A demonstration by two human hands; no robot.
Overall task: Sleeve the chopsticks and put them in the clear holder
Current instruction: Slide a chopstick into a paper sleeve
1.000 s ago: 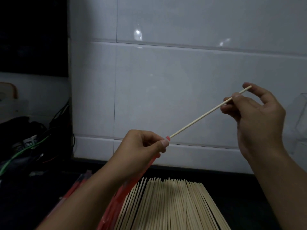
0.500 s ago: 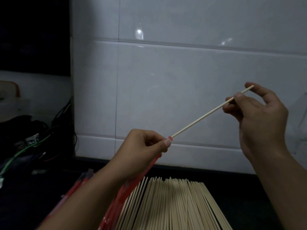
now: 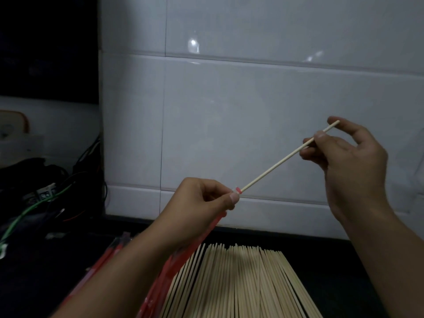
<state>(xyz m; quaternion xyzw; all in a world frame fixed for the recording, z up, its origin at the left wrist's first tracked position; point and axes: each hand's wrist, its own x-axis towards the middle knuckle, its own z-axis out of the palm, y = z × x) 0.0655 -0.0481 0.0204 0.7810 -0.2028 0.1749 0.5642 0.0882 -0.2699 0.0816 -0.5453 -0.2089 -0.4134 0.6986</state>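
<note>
Red plastic sleeve (image 3: 213, 222) is pinched at its mouth by the left hand (image 3: 202, 203), centre frame. The right hand (image 3: 348, 161) pinches a bamboo chopstick (image 3: 282, 160), its lower tip entering the sleeve. Bare chopsticks (image 3: 236, 283) lie below.

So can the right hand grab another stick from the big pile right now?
Probably not yet: the right hand is pinching the chopstick going into the red sleeve. The pile below lies uncovered.
</note>
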